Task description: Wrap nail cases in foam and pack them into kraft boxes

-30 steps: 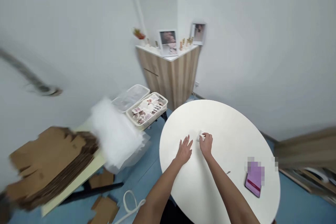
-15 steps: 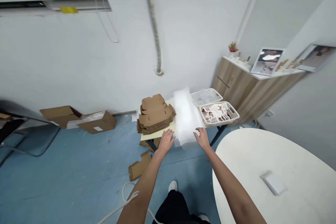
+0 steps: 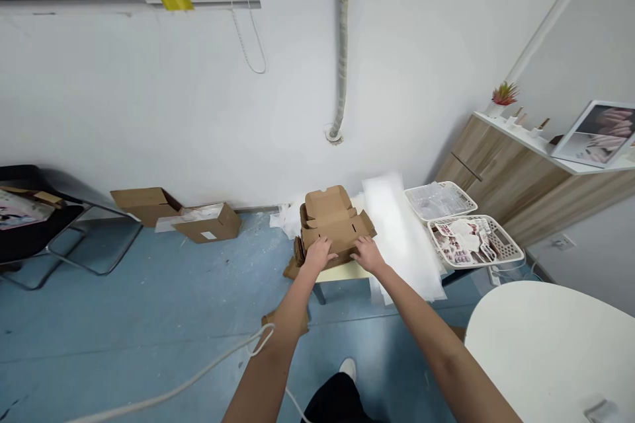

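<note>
Two hands: both reach forward side by side and rest on the near edge of one pile.
Left hand: fingers are spread and laid over the top sheet of the cardboard stack; the thumb is hidden, so I cannot tell whether it grips.
Right hand: fingers lie flat on the same top sheet, just beside the left hand; again I cannot tell if it has a hold.
Cardboard stack: flat folded boxes piled on a small tabletop by the wall.
Since half a second ago: both hands were in the air short of the pile, the right one in front of the foam sheets; now both touch the cardboard.
Foam sheets: white, lying just right of the stack.
Baskets: two white ones, right of the foam.
Round table: now at the lower right, well apart from the hands.
Floor: blue, with open boxes by the wall on the left.
</note>
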A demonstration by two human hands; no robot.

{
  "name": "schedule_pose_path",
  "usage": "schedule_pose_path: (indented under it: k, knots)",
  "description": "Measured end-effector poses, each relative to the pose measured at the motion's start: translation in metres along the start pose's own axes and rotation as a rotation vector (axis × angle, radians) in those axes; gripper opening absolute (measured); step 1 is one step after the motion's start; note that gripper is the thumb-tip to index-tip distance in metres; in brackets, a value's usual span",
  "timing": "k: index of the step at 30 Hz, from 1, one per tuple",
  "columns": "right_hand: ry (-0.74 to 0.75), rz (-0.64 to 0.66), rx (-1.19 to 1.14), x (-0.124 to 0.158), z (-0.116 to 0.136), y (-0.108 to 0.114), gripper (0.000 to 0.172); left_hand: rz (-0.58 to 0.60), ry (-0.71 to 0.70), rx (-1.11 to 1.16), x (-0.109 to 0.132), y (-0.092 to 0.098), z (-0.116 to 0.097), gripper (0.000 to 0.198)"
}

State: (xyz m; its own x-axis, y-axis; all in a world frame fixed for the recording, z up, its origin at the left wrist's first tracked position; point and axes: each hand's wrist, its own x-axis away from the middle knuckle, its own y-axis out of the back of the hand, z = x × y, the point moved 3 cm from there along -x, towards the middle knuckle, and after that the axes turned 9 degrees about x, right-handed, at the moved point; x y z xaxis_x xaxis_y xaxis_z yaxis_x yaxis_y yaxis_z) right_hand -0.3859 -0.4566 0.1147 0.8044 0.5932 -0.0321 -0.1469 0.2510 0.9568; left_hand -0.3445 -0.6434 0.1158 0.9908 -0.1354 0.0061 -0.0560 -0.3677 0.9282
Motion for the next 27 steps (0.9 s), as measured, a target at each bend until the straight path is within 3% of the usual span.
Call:
schedule_pose_path:
  k: [9,13,19,23,27]
  knots:
    - [-0.016,0.226,-0.028,-0.047,0.003,-0.006,0.017,0.108,-0.031,0.043,-0.024,0.011,0.018,0.029]
    - [0.001,0.254,0.140,-0.058,0.005,-0.001,0.019,0.148,-0.054,0.035,-0.022,0.015,0.014,0.017]
    - [0.041,0.214,0.355,-0.058,0.014,0.010,0.029,0.189,0.022,-0.037,-0.010,0.024,0.004,0.021]
    - [0.125,0.134,0.447,-0.055,0.019,0.027,0.033,0.164,0.073,-0.086,-0.005,0.049,-0.006,0.028]
    - [0.176,0.038,0.427,-0.053,0.021,0.064,0.032,0.078,0.070,-0.124,-0.005,0.088,-0.027,0.030]
